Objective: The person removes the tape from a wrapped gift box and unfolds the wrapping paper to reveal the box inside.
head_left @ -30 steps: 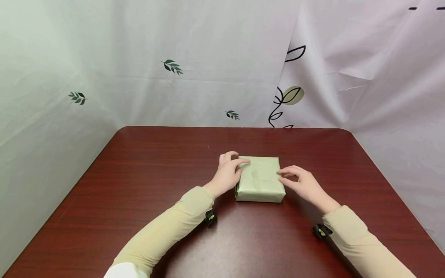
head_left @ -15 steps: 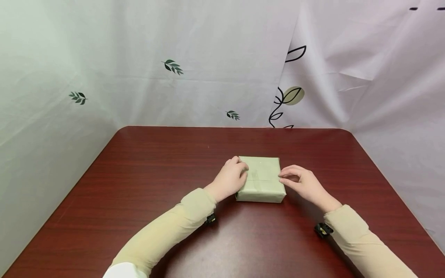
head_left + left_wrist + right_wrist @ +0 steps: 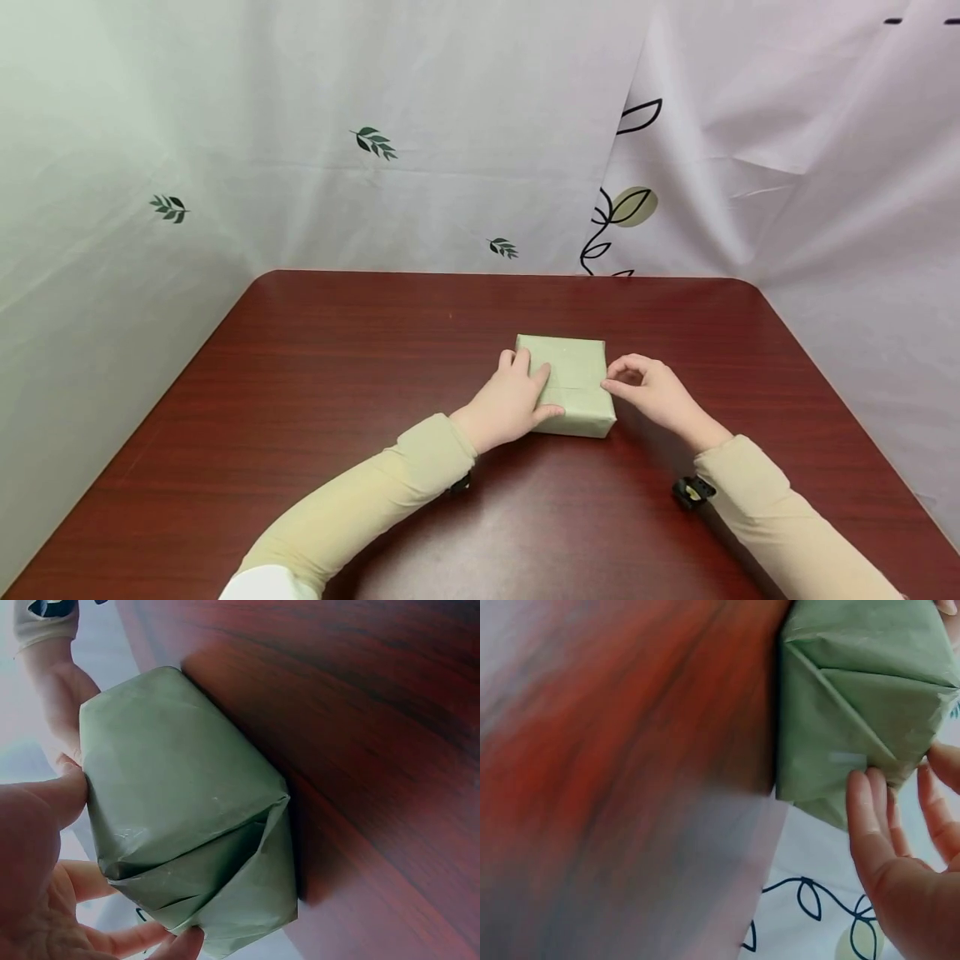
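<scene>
A small package wrapped in pale green paper [image 3: 576, 365] lies on the table. My left hand [image 3: 510, 407] rests spread on its left side and top, the thumb pointing over the near part. In the left wrist view, fingers touch the folded end flap [image 3: 247, 900] of the package, whose folds gape a little. My right hand [image 3: 660, 396] is at the opposite side, thumb and fingertips right at the top edge. In the right wrist view, its fairly straight fingers [image 3: 870, 817] press the folded end beside a strip of clear tape [image 3: 847, 759].
The dark red wooden table [image 3: 360, 333] stretches around the package. White cloth with leaf prints [image 3: 450, 100] hangs behind and at both sides. A small black device [image 3: 692, 492] sits on the right wrist; the left one is mostly hidden under the sleeve.
My left hand has shifted from the package's left edge rightward and nearer, its fingers spreading over the top. The package has turned very slightly. The right hand stays at its side.
</scene>
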The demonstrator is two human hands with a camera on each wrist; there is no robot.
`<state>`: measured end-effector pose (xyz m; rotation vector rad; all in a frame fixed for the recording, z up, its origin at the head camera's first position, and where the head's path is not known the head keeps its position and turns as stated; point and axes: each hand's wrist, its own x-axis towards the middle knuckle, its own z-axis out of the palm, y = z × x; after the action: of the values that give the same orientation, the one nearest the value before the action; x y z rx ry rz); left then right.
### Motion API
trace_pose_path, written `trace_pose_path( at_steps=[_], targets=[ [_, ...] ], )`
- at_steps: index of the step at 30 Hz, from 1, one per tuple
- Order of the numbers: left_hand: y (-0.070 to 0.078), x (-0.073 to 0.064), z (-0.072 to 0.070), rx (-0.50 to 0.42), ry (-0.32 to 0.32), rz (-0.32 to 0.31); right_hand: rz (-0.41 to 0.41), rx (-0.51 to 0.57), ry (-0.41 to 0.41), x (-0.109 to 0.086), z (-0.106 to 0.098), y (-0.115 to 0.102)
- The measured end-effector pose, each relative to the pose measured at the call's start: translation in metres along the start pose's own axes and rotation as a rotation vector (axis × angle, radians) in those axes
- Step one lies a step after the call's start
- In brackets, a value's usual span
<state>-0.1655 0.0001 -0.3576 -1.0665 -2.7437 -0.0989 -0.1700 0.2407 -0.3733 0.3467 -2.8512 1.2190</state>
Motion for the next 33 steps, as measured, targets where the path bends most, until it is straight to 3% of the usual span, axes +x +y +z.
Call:
trace_pose_path(
  at_steps=[5, 8, 12, 16, 28, 33],
  targets=[
    [0.001, 0.002, 0.0, 0.01, -0.019, -0.006, 0.1, 0.085, -0.044, 0.002, -0.002, -0.002],
    [0.002, 0.003, -0.001, -0.004, -0.038, -0.008, 0.155, 0.19, -0.091, 0.001, -0.003, 0.0],
    [0.002, 0.004, -0.001, -0.009, -0.051, -0.003, 0.176, 0.324, -0.15, 0.001, -0.005, 0.002],
    [0.003, 0.004, -0.001, -0.022, -0.053, -0.01, 0.17, 0.362, -0.17, 0.001, -0.008, 0.004],
    [0.003, 0.002, -0.002, -0.028, -0.053, -0.017, 0.116, 0.149, -0.165, 0.003, -0.017, 0.012],
    [0.003, 0.002, -0.001, -0.025, -0.051, -0.014, -0.002, 0.029, -0.141, 0.004, -0.018, 0.014]
  ],
)
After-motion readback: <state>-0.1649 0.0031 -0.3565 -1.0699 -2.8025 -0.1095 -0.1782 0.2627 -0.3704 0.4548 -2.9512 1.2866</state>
